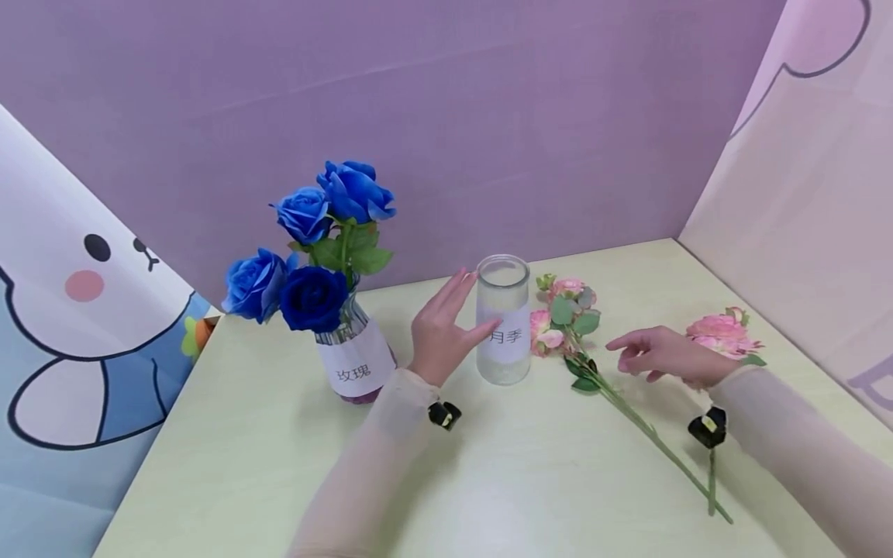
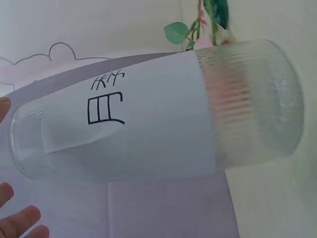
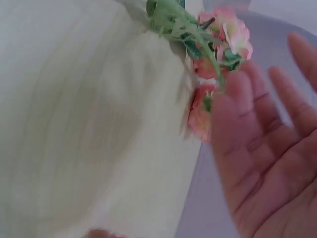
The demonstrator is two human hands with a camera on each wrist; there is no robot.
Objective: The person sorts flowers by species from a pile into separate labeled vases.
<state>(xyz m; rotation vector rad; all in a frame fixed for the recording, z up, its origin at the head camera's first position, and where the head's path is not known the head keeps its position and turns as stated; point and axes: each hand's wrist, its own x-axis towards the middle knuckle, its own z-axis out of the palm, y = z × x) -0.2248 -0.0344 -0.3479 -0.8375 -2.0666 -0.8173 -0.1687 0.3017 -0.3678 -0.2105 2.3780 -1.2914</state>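
A clear glass vase (image 1: 504,273) with a white paper label stands in the middle of the table. Beside its left side is my left hand (image 1: 441,329), fingers extended and thumb across the label in the head view. The left wrist view shows the labelled vase (image 2: 163,119) lying sideways across the picture, fingertips (image 2: 20,220) spread near its rim. My right hand (image 1: 666,353) hovers with loosely bent fingers and holds nothing. It is between a pink flower stem (image 1: 638,422) with leaves and several blooms (image 3: 202,116) and another pink flower (image 1: 722,333), partly hidden behind the wrist.
On the left, another labelled glass vase (image 1: 357,364) holds several blue roses (image 1: 314,298) that lean outward. A purple backdrop (image 1: 446,139) rises behind the pale table (image 1: 530,480). Printed cloth panels (image 1: 105,349) border it at the left and right.
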